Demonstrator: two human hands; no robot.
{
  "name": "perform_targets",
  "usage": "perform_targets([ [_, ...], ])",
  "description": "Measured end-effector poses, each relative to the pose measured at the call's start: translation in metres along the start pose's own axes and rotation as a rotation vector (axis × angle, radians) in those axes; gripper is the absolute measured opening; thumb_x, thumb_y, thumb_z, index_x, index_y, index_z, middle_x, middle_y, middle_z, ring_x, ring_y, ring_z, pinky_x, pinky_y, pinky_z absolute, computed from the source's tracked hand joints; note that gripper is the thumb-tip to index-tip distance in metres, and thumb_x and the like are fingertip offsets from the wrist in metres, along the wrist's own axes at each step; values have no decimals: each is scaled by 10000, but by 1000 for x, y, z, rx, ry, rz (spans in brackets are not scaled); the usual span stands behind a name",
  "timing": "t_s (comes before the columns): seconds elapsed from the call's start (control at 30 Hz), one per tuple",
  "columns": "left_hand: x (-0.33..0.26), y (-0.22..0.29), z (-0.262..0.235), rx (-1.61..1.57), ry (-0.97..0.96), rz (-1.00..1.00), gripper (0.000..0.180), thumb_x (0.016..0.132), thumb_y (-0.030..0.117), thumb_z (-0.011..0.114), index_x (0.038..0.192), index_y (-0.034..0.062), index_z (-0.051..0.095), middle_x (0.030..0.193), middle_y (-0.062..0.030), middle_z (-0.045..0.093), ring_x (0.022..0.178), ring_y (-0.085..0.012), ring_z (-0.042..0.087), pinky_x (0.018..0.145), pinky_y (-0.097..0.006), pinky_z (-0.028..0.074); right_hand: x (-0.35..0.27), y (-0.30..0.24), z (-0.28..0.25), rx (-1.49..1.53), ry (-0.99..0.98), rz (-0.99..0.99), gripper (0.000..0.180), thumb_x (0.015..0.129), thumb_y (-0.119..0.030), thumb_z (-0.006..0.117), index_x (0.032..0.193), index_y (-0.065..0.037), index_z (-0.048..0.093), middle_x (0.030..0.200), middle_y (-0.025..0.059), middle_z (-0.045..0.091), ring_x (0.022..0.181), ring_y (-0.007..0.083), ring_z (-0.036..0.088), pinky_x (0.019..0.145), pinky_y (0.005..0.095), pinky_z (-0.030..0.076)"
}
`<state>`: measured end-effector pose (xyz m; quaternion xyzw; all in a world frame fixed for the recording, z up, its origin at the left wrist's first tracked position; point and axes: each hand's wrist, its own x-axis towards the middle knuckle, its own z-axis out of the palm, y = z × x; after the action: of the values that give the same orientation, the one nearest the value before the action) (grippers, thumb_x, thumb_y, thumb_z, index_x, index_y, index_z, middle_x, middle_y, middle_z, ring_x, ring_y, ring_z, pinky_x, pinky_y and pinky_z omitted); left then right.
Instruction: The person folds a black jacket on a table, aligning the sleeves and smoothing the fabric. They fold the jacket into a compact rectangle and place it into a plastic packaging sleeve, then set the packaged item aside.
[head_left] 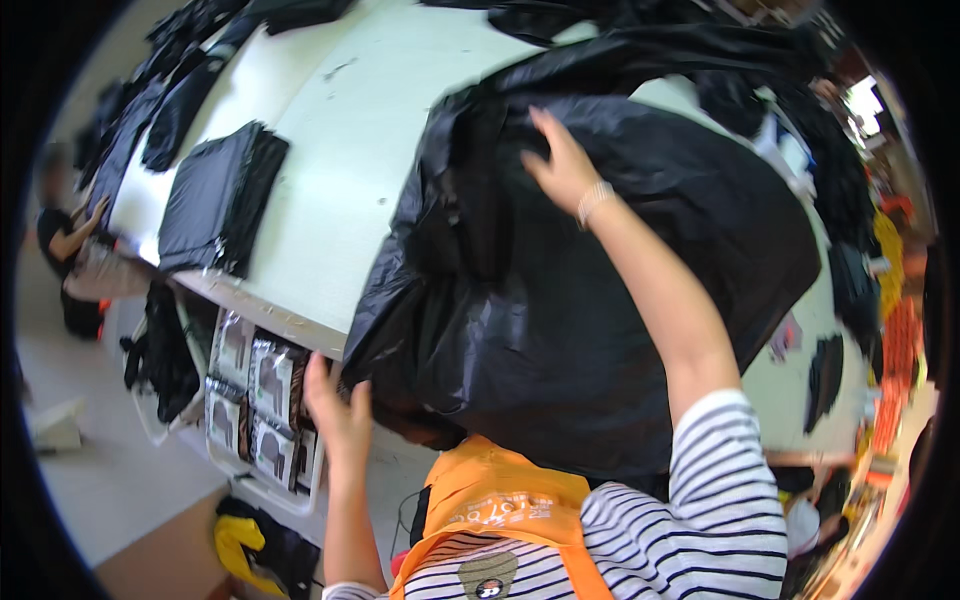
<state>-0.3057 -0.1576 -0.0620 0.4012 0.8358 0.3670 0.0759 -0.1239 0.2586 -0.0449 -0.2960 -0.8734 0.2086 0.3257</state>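
A large, thin, shiny black sheet lies crumpled across the table in front of me and hangs over its near edge; whether it is a bag or a garment I cannot tell. Above its upper middle is my right hand, thumb and fingers apart, with a light band on the wrist. My left hand is by the table's edge at the sheet's lower left corner, its fingers spread. Neither hand visibly grips anything, and whether either one touches the sheet is unclear.
A stack of folded black items stands on the pale table to the left. Below the edge, a white-rimmed crate holds several packaged pieces. More black fabric is heaped right. A person works at the far left.
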Motion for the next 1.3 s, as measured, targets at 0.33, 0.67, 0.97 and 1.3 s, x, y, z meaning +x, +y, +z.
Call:
perform_targets([
  [0.33,143,2,127,410,-34,216,632,669,173,735,1230,22,486,1372,-149,425,1247,-326,413,1037,-462,313,-181,65,-2,-668,-308,536,705,881,-521,507,1467,-228,248,1544,92,138,1415,346,104,1089,588,113],
  [0.67,278,-98,51,48,492,-10,644,723,16,518,1342,-69,359,1318,-249,445,1246,-344,416,1071,-389,306,-180,83,-10,-658,-265,512,687,869,-463,552,1455,-220,288,1539,68,177,1410,325,141,1089,575,126],
  [0.97,439,-110,101,-169,-451,-639,471,862,454,585,982,5,660,874,-86,646,835,-187,597,792,-325,459,-181,83,-14,-684,-325,547,677,882,-440,527,1461,-193,275,1543,68,164,1418,305,124,1107,546,107],
  [1.3,485,-83,93,-159,-795,-537,336,810,345,693,869,15,696,696,-57,554,620,-130,475,517,-266,343,-172,81,-12,-757,-408,520,683,919,-522,393,1467,-144,242,1544,86,145,1418,315,113,1115,530,108],
])
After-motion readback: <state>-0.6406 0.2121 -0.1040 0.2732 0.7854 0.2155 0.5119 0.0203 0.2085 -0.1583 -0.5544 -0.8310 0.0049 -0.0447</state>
